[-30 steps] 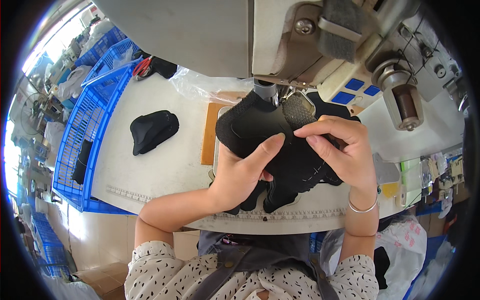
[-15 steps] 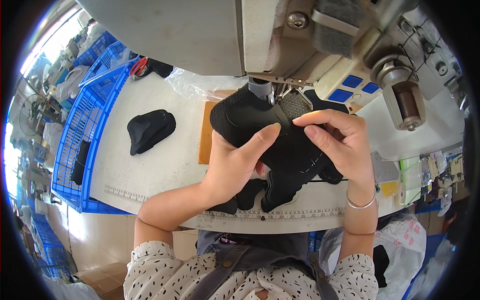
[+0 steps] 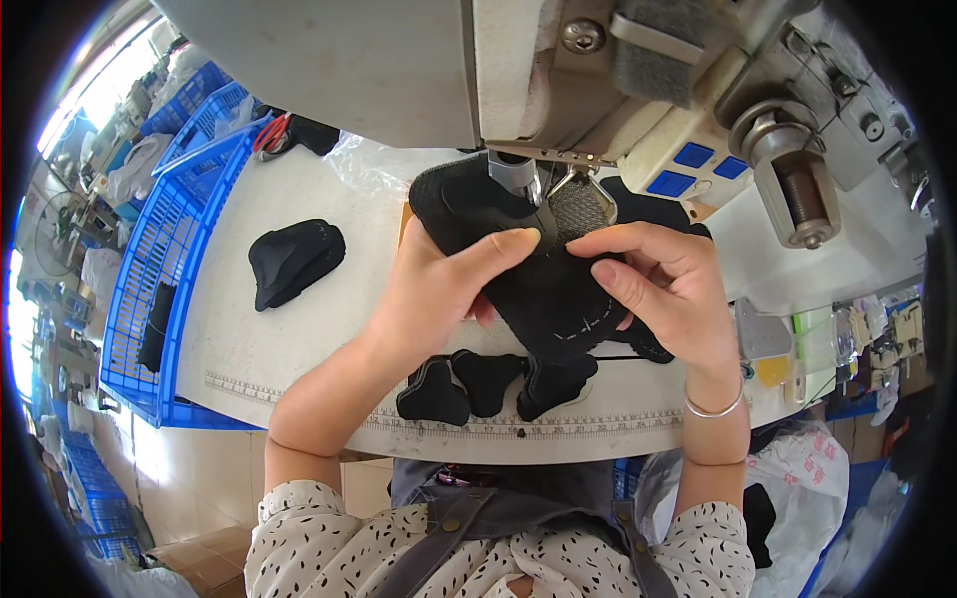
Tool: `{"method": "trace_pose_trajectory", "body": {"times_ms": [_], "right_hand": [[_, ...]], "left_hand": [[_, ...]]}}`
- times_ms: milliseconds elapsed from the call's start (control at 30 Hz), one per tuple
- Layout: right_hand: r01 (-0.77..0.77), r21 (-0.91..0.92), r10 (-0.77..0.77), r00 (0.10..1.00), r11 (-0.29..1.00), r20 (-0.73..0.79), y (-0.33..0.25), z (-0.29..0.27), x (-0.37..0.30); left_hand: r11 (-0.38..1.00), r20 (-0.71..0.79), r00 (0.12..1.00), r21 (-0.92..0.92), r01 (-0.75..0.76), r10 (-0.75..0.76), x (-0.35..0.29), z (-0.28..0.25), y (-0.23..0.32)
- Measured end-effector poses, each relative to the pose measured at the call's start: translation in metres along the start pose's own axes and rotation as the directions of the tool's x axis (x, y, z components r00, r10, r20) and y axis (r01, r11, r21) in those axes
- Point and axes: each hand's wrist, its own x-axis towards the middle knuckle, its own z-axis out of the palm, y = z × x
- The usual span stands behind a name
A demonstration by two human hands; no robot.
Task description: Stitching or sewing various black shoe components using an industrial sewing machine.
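A black fabric piece (image 3: 543, 299) with pale stitch marks near its lower edge lies under the presser foot (image 3: 516, 179) of a sewing machine. My left hand (image 3: 429, 284) grips its left side, thumb pressed on top close to the foot and other fingers mostly hidden beneath. On the right, my right hand (image 3: 673, 294) is closed at the fabric, with index fingertip and thumb near a grey mesh-like patch (image 3: 583, 207); the cloth hides some fingers. Several small black cut pieces (image 3: 488, 382) lie on the table just nearer to me.
A separate black padded piece (image 3: 296, 262) lies at left on the white table (image 3: 224, 329). Beyond it stand a blue plastic basket (image 3: 150, 299) and red-handled scissors (image 3: 271, 135). A measuring tape (image 3: 638, 423) runs along the front edge. The machine head (image 3: 399, 70) overhangs the work.
Both hands have shifted slightly left, and the fabric has turned under the foot, its stitched lower edge swinging left. The small pieces in front are more exposed.
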Motion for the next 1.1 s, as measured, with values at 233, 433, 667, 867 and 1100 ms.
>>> {"method": "trace_pose_trajectory", "body": {"times_ms": [233, 433, 667, 867, 1100], "right_hand": [[-0.035, 0.026, 0.034, 0.999, 0.999, 0.011, 0.0, 0.005, -0.004], [0.008, 0.032, -0.007, 0.999, 0.999, -0.034, 0.002, 0.011, -0.002], [0.056, -0.038, -0.059, 0.994, 0.998, -0.092, 0.005, 0.015, 0.002], [0.045, -0.008, -0.046, 0.987, 0.999, -0.152, 0.005, 0.013, 0.006], [0.081, -0.058, -0.092, 0.97, 0.995, -0.224, 0.009, 0.004, 0.011]], "left_hand": [[1.0, 0.035, 0.999, -0.007, -0.01, 0.01, 0.007, -0.008, -0.001], [1.0, 0.062, 0.998, -0.018, -0.019, 0.02, 0.017, -0.013, -0.002], [1.0, 0.124, 0.992, -0.016, 0.018, -0.016, 0.029, -0.022, -0.006], [0.996, 0.15, 0.988, -0.068, 0.051, -0.04, 0.029, -0.02, -0.002], [0.999, 0.003, 0.999, -0.009, 0.048, -0.048, 0.018, -0.009, 0.002]]}}
